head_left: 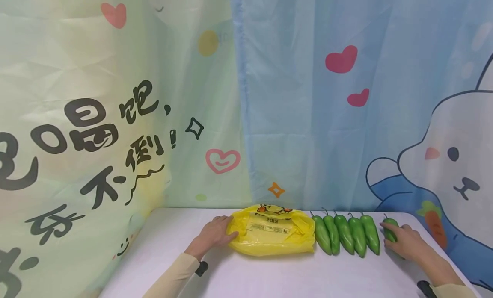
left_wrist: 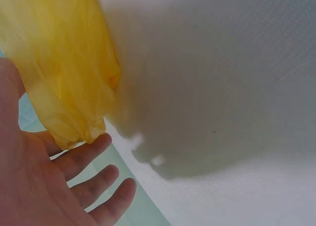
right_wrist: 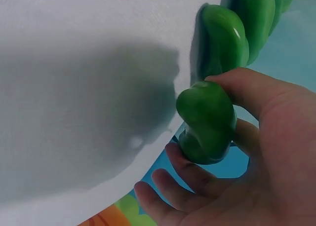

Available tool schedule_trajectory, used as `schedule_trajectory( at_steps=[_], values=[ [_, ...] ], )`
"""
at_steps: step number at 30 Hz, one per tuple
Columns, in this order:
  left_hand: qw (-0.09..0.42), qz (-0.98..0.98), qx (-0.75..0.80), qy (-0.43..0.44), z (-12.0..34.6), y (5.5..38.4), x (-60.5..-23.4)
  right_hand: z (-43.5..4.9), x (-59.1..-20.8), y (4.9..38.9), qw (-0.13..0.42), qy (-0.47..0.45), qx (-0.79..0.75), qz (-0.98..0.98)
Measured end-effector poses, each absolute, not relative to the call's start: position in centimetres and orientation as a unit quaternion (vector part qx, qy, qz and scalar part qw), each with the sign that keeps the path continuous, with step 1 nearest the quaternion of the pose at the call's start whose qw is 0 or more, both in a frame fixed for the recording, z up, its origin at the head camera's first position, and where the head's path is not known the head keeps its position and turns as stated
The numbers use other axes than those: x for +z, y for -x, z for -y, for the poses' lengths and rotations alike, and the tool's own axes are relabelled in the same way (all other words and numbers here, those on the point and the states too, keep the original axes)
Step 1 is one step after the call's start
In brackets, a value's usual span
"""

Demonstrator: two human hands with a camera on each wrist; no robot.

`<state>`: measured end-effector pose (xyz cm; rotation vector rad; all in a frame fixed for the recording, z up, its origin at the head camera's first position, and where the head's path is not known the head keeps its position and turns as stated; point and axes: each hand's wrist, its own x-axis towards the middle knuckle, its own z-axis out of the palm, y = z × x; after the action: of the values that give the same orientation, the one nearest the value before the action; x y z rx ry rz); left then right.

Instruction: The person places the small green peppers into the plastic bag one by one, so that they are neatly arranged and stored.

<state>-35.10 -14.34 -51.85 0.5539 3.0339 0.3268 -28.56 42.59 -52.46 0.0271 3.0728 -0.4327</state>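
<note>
A yellow plastic bag (head_left: 275, 242) with printing on it lies on the table. My left hand (head_left: 215, 234) holds its left end, with the thumb on the near side. In the left wrist view, the crumpled end of the bag (left_wrist: 74, 88) sits between thumb and index finger, while the other fingers of the left hand (left_wrist: 39, 181) spread apart. At the right, my right hand (head_left: 410, 244) grips a green pepper (head_left: 390, 229). The right wrist view shows this pepper (right_wrist: 207, 122) between the thumb and fingers of the right hand (right_wrist: 276, 122).
Several green peppers (head_left: 345, 234) lie side by side in a row between the bag and my right hand. The white table (head_left: 285, 276) meets a printed curtain (head_left: 277, 97) along its far edge. Its right edge runs close by my right hand.
</note>
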Motion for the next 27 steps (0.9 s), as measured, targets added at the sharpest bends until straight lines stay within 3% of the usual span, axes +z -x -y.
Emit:
schedule_trajectory(
  at_steps=[27],
  values=[
    [0.021, -0.978, 0.112, -0.174, 14.6, 35.4, -52.0, -41.5, -50.3, 28.3, 0.036, 0.028, -0.137, -0.990]
  ],
)
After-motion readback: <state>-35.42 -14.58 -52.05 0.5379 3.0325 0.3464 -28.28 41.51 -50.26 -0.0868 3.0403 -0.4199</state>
